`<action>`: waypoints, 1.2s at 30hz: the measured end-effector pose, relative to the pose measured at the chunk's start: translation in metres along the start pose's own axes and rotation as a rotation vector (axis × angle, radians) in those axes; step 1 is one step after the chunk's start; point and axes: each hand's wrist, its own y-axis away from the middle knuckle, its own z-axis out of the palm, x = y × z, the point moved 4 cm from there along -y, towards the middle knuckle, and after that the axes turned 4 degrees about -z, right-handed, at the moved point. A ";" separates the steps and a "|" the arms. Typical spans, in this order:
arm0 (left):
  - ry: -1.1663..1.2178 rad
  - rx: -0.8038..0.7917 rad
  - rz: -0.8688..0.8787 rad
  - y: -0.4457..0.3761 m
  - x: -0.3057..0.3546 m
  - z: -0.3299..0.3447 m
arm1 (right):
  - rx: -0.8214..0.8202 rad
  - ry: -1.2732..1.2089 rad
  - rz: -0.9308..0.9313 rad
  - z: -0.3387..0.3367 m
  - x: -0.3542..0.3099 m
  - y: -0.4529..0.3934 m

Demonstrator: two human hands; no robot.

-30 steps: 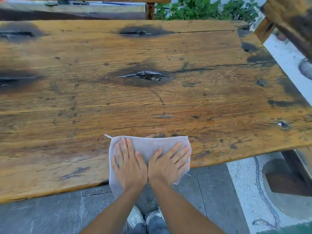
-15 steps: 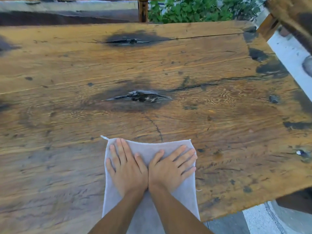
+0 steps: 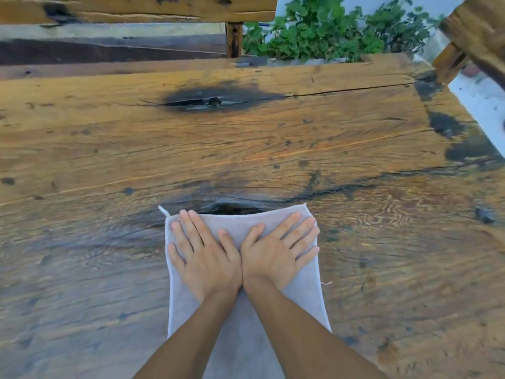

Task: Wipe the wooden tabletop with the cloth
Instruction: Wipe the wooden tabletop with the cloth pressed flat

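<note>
A person's left hand (image 3: 203, 258) and right hand (image 3: 278, 253) press flat, side by side with thumbs touching, on a pale grey cloth (image 3: 246, 318) spread over a weathered wooden tabletop (image 3: 273, 138). Neither hand has a closed grip: the fingers are splayed and lie open on the fabric, palms down. No brand, label or readable writing appears on the cloth or the wood. The cloth is thin, rectangular and smooth, with a small loop at its far left corner and a loose thread on its right edge; it lies at the near middle of the tabletop, running from under the forearms out to a dark knot (image 3: 232, 207), whose near edge its far hem covers. The wood shows amber grain, black stains, a long crack and a second dark knot (image 3: 210, 101) farther away. Compared with half a second earlier, the cloth and both hands have slid farther from the person across the tabletop, reaching the knot that then lay well ahead of them. A wooden bench (image 3: 136, 9) and green plants (image 3: 322, 34) stand beyond the far edge.
</note>
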 end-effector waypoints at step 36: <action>-0.038 0.092 -0.056 -0.387 0.238 0.047 | -0.036 -0.018 -0.243 0.034 -0.284 -0.365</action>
